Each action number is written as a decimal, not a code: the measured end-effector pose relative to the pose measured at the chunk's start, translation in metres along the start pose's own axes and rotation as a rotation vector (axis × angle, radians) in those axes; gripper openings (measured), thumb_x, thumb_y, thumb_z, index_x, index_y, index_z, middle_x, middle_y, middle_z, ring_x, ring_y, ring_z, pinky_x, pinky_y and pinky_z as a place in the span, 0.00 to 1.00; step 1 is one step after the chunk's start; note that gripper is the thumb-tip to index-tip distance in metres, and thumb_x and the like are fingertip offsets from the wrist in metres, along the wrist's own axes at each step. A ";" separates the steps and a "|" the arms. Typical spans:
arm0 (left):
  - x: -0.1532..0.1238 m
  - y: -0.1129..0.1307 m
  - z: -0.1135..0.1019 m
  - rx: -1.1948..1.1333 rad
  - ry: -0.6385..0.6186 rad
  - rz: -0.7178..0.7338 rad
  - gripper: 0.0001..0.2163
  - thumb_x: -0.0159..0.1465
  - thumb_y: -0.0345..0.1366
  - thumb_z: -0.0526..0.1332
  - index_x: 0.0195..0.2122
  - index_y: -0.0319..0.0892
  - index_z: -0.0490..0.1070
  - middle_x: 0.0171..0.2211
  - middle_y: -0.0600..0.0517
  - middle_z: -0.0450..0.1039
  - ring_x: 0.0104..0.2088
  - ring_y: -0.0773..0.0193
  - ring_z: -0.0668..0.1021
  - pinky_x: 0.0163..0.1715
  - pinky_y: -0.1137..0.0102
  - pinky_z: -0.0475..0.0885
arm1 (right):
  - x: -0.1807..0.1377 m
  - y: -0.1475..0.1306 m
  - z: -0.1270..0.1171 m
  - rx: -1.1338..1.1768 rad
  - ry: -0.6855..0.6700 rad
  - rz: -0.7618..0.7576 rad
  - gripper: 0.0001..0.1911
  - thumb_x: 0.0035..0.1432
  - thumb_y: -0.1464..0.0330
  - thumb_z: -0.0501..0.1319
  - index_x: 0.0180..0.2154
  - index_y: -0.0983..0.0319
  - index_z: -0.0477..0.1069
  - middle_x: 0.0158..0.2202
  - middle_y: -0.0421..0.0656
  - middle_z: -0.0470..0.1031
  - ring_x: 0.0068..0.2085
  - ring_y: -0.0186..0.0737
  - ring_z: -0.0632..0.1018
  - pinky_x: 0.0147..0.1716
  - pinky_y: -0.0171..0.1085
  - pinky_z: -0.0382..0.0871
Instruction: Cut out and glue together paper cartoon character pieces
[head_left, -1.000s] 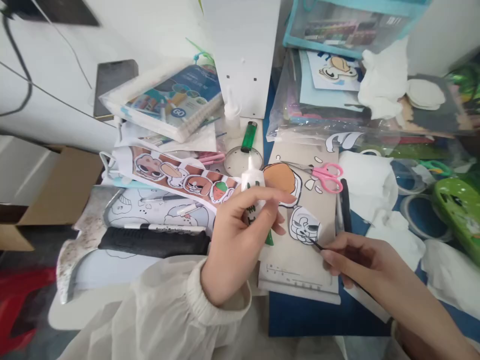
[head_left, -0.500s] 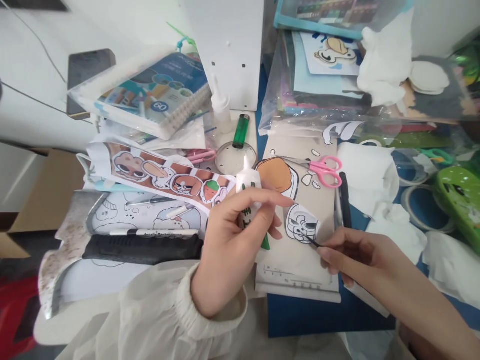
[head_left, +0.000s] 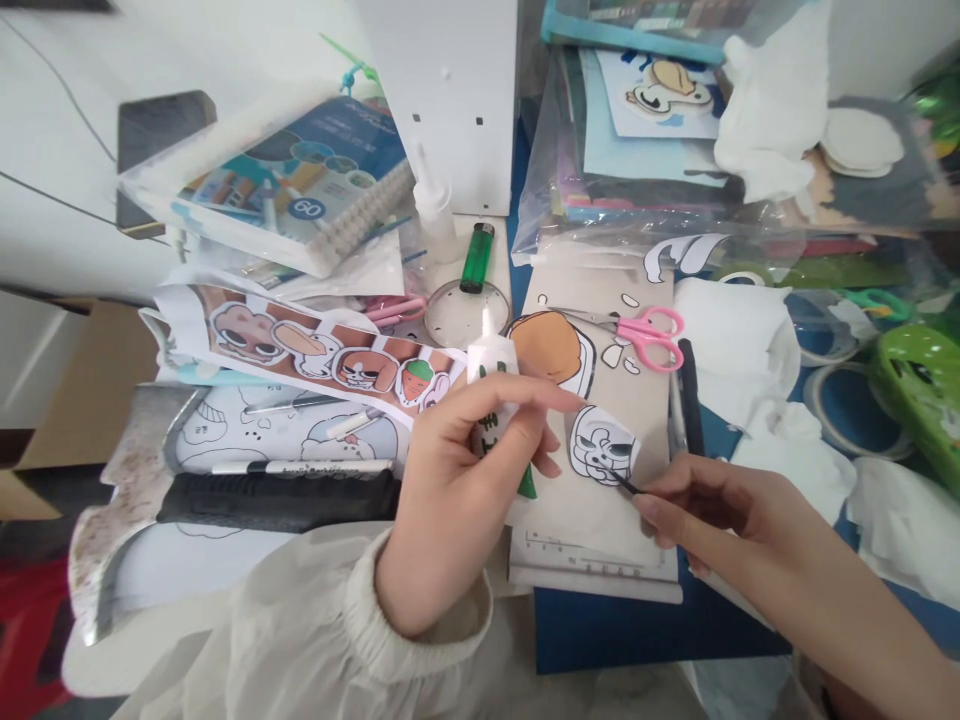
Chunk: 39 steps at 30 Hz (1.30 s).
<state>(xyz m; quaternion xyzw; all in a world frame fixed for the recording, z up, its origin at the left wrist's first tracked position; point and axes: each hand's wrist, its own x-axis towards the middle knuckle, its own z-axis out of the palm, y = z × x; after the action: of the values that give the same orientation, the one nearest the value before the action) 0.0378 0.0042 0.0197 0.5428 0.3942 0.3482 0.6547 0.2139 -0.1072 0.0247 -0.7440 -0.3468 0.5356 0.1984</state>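
A small white paper cutout (head_left: 602, 445) with a black-outlined cartoon drawing lies in front of me on a beige sheet (head_left: 570, 545). My right hand (head_left: 709, 505) pinches a thin black pointed tool (head_left: 621, 482), its tip at the cutout's lower part. My left hand (head_left: 480, 470) hovers at the left, index finger stretched towards the cutout's upper edge, the other fingers loosely curled and apart. Whether that fingertip touches the paper I cannot tell. Behind the left hand is a white glue tube (head_left: 491, 355) with green lettering and a pointed nozzle, partly hidden by the fingers.
Pink scissors (head_left: 651, 335) rest beyond the cutout, beside an orange-and-white cutout (head_left: 551, 350) and paper scraps. A green lighter (head_left: 478, 258) lies by a round clear lid (head_left: 450, 315). At left are a strip of cartoon pictures (head_left: 360, 370) and a black case (head_left: 277, 497); tissues (head_left: 739, 340) at right.
The view has shifted slightly, so things appear a little further left. Both hands and the black tool keep nearly the same pose over the cutout.
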 end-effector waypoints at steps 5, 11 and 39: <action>0.000 0.002 0.001 0.009 -0.007 0.004 0.12 0.63 0.24 0.55 0.33 0.46 0.75 0.24 0.58 0.70 0.23 0.74 0.73 0.25 0.77 0.67 | -0.001 -0.003 0.001 0.001 0.012 0.000 0.18 0.56 0.53 0.58 0.24 0.59 0.68 0.21 0.37 0.66 0.23 0.32 0.63 0.20 0.32 0.57; 0.001 0.002 0.001 0.015 -0.009 -0.004 0.12 0.63 0.23 0.55 0.32 0.45 0.76 0.24 0.58 0.70 0.22 0.74 0.73 0.24 0.78 0.67 | -0.001 -0.002 0.002 -0.024 0.007 0.003 0.18 0.57 0.53 0.57 0.24 0.59 0.67 0.22 0.37 0.65 0.23 0.32 0.63 0.21 0.32 0.57; -0.004 0.001 0.002 0.099 -0.123 0.037 0.11 0.66 0.27 0.54 0.37 0.46 0.75 0.25 0.57 0.67 0.22 0.75 0.70 0.25 0.80 0.68 | -0.001 0.006 0.007 0.071 0.030 -0.065 0.20 0.55 0.51 0.58 0.24 0.60 0.66 0.21 0.37 0.63 0.24 0.33 0.64 0.21 0.33 0.57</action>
<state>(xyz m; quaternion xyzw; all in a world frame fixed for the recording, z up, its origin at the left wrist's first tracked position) 0.0376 0.0005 0.0216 0.6022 0.3598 0.3062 0.6436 0.2088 -0.1123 0.0192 -0.7326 -0.3485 0.5298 0.2472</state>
